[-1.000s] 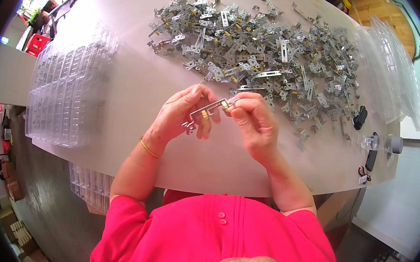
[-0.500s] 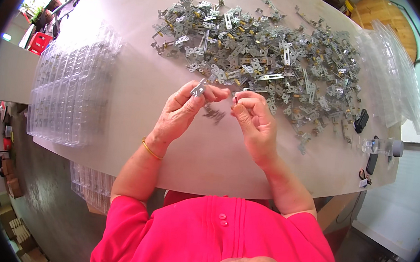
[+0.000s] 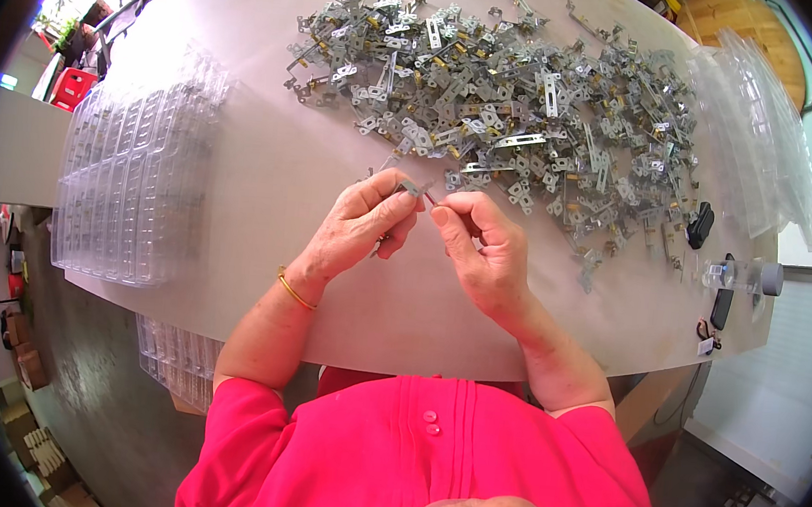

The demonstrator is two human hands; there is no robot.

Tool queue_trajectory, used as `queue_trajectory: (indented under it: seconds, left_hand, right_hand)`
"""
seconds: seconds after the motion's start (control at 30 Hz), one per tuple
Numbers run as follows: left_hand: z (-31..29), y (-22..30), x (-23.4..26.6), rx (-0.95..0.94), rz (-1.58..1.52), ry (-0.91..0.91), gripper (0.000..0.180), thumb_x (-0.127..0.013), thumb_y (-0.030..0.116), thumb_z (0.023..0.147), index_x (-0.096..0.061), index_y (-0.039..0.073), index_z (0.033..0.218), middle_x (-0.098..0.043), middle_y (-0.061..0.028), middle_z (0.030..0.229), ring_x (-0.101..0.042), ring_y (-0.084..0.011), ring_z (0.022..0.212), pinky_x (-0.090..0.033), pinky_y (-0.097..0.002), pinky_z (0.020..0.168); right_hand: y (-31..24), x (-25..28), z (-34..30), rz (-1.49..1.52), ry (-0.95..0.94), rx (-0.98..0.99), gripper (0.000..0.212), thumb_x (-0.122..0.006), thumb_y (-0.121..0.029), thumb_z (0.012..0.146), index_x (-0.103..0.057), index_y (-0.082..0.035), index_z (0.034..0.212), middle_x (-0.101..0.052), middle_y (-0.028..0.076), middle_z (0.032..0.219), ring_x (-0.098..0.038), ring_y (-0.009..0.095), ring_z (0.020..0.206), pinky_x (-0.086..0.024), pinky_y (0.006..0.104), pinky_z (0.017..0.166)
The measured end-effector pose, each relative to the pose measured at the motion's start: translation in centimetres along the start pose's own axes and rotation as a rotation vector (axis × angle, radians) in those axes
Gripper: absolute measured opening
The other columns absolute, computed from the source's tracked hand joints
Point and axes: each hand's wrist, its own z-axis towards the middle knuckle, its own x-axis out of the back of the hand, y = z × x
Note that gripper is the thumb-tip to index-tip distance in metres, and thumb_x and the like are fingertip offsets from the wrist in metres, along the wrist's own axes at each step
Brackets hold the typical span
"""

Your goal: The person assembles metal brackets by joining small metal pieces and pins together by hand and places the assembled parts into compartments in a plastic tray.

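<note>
My left hand [image 3: 351,225] is closed on a small silvery metal bracket [image 3: 410,188], pinched between thumb and forefinger. Other metal bits show partly under its curled fingers, too hidden to tell apart. Close beside it, my right hand [image 3: 488,256] pinches a thin reddish piece [image 3: 431,199], whose tip meets the bracket or lies just by it; its kind is too small to make out. Beyond both hands spreads a large heap of metal brackets [image 3: 506,98], some with brass-coloured parts.
Clear plastic compartment trays [image 3: 142,182] stand stacked on the table's left, with more trays [image 3: 175,359] below its edge. At the right lie clear plastic sheets [image 3: 758,149], a black object [image 3: 700,226], a clear bottle [image 3: 742,277], a dark slab [image 3: 721,305] and a small cable [image 3: 705,340].
My hands have drawn together, and the bracket has turned toward my right hand. The reddish piece now reaches the bracket or nearly so. My left fingers have curled in.
</note>
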Motion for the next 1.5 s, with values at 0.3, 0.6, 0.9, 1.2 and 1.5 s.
queue_trajectory:
  seconds: [0.3, 0.6, 0.9, 1.2, 1.5]
  left_hand:
    - [0.1, 0.5, -0.2, -0.057, 0.241, 0.036, 0.021, -0.054, 0.024, 0.105, -0.062, 0.004, 0.1, -0.05, 0.0029, 0.065, -0.045, -0.0052, 0.055, -0.036, -0.0224, 0.05]
    - [0.3, -0.4, -0.1, -0.204, 0.532, 0.079, 0.016, -0.057, 0.017, 0.104, -0.061, 0.002, 0.1, -0.052, 0.0019, 0.066, -0.046, -0.0057, 0.056, -0.038, -0.024, 0.051]
    - [0.5, -1.2, -0.1, -0.355, 0.784, 0.051, 0.012, -0.061, 0.011, 0.099, -0.056, 0.001, 0.095, -0.055, -0.0085, 0.065, -0.054, -0.0186, 0.055, -0.045, -0.0332, 0.055]
    - [0.1, -0.6, -0.7, -0.314, 0.703, -0.01, 0.012, -0.058, 0.012, 0.099, -0.056, 0.001, 0.094, -0.053, -0.0131, 0.066, -0.052, -0.0266, 0.055, -0.042, -0.0366, 0.053]
    - [0.4, -0.1, 0.6, 0.071, -0.204, 0.019, 0.019, -0.052, 0.019, 0.104, -0.059, 0.005, 0.095, -0.046, 0.0004, 0.062, -0.034, -0.0066, 0.044, -0.026, -0.0226, 0.041]
  right_hand:
    - [0.1, -0.2, 0.1, -0.124, 0.033, 0.079, 0.007, -0.068, -0.006, 0.097, -0.062, -0.004, 0.1, -0.055, -0.002, 0.067, -0.046, 0.003, 0.059, -0.04, 0.0232, 0.053]
    - [0.7, -0.3, -0.1, -0.063, 0.037, 0.106, 0.021, -0.067, -0.006, 0.098, -0.058, -0.004, 0.116, -0.058, 0.001, 0.073, -0.052, 0.005, 0.063, -0.045, 0.0237, 0.057]
    - [-0.2, -0.1, 0.1, -0.147, -0.05, -0.013, 0.014, -0.069, -0.007, 0.095, -0.064, -0.005, 0.108, -0.062, 0.004, 0.079, -0.057, 0.011, 0.064, -0.048, 0.0276, 0.059]
    - [-0.1, 0.1, 0.5, -0.178, 0.145, 0.295, 0.008, -0.066, -0.006, 0.097, -0.063, -0.004, 0.104, -0.058, 0.003, 0.086, -0.054, 0.008, 0.067, -0.045, 0.0234, 0.062]
    - [0.5, -0.3, 0.1, 0.087, 0.056, -0.082, 0.004, -0.063, -0.008, 0.101, -0.063, -0.004, 0.1, -0.052, -0.005, 0.068, -0.044, 0.002, 0.06, -0.037, 0.0224, 0.052]
